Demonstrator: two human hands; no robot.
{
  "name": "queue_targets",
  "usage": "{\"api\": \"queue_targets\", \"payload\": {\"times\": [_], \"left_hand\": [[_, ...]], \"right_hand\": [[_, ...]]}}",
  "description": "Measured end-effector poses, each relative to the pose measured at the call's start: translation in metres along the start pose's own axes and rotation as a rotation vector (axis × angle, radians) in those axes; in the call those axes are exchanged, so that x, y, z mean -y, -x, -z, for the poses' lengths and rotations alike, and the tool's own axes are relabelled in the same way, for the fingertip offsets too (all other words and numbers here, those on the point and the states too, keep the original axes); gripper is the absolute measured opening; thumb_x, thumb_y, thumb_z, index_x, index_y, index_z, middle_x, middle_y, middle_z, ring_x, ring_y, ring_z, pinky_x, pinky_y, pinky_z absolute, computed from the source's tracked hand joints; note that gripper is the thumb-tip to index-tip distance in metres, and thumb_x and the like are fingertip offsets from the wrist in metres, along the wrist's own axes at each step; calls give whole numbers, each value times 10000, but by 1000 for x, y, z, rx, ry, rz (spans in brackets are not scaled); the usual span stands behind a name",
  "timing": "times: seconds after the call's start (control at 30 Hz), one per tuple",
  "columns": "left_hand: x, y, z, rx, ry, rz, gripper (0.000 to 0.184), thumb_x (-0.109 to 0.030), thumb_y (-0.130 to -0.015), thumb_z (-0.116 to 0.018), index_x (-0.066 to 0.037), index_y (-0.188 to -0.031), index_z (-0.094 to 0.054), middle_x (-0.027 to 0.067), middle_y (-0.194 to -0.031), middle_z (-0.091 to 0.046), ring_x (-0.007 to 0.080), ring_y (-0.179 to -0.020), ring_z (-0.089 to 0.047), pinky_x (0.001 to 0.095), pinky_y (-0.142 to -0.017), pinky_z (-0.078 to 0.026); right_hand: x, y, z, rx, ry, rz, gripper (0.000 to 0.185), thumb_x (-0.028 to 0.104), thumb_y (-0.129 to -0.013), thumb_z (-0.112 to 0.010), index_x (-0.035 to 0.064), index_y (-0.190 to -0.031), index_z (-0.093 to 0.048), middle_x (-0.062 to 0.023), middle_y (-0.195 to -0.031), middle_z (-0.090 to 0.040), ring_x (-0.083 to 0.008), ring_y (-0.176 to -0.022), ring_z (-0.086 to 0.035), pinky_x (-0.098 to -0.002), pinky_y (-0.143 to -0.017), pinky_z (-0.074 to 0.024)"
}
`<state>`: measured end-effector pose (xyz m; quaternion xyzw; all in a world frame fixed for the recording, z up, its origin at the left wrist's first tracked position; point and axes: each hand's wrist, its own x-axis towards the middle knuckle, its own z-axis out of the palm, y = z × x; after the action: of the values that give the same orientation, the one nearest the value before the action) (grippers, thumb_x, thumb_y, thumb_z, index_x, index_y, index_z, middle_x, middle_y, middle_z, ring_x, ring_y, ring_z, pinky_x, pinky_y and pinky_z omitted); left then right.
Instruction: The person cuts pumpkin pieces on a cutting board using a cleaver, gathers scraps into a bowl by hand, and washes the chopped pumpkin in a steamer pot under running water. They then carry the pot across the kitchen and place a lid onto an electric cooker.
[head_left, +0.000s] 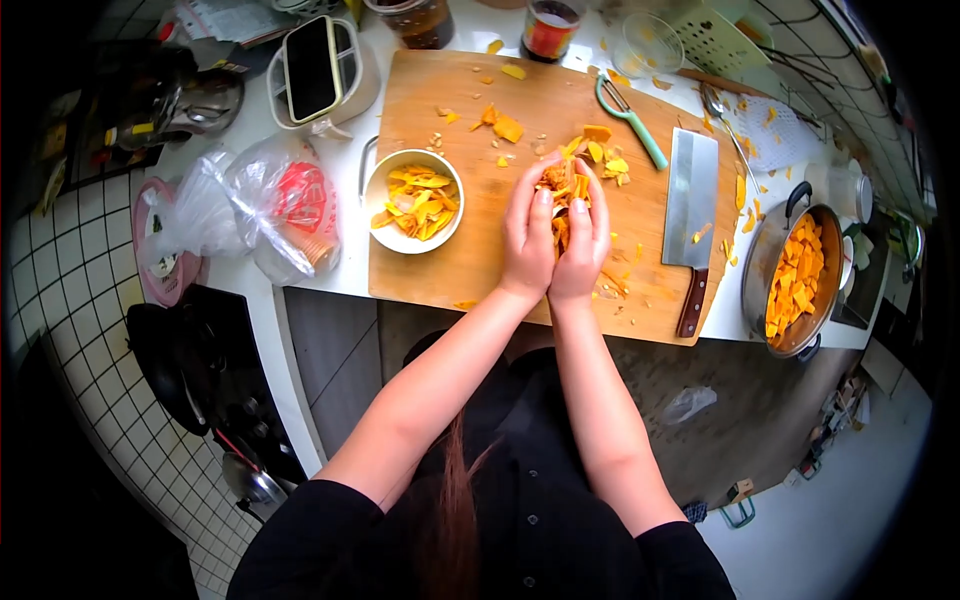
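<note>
My left hand [527,228] and my right hand [582,240] are cupped together over the wooden cutting board [440,280]. Between them they gather a pile of orange pumpkin scraps [562,182], peelings and stringy pulp, partly hidden by my fingers. Loose yellow-orange peelings [612,165] lie just beyond my right fingertips. To the left, on the board, stands a white bowl [377,190] with peelings [425,205] inside. Right of my hands rest a green-handled peeler [645,138] and a cleaver [690,200] with a dark wooden handle.
A metal pot [757,275] of cut pumpkin chunks [797,280] stands at the counter's right end. Plastic bags [265,205] lie left of the board. A phone [312,68] rests on a plastic container [358,85]. A spoon [735,130] and a colander [715,45] are at the back right.
</note>
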<state>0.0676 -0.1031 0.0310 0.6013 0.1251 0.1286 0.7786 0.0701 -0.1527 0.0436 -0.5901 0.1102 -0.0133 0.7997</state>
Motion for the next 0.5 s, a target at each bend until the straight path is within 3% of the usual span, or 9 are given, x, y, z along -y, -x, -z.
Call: {"api": "queue_targets", "payload": {"times": [0.23, 0.33, 0.5], "left_hand": [[-48, -18, 66, -163, -102, -173, 372, -192, -923, -328, 27, -1188, -470, 160, -1216, -518, 259, -1143, -484, 347, -986, -355], [-51, -21, 90, -218, -90, -154, 394, -211, -927, -305, 34, -1191, -463, 160, -1212, -516, 254, -1131, -489, 343, -978, -363], [-41, -23, 112, -312, -135, -183, 420, -255, -931, -266, 30, -1110, -517, 163, -1172, -537, 258, -1091, -513, 344, -945, -395]], "right_hand": [[9, 17, -79, 230, -95, 31, 386, 110, -901, -457, -45, -1254, -443, -127, -1237, -491, -181, -1122, -479, -304, -957, -381], [-10, 26, -97, 252, -145, -81, 370, 85, -891, -475, -50, -1235, -457, -129, -1218, -505, -184, -1121, -481, -306, -962, -379], [-38, 28, -109, 240, -64, 3, 337, 103, -845, -541, -49, -1145, -518, -152, -1193, -533, -228, -1129, -491, -342, -979, -368]]}}
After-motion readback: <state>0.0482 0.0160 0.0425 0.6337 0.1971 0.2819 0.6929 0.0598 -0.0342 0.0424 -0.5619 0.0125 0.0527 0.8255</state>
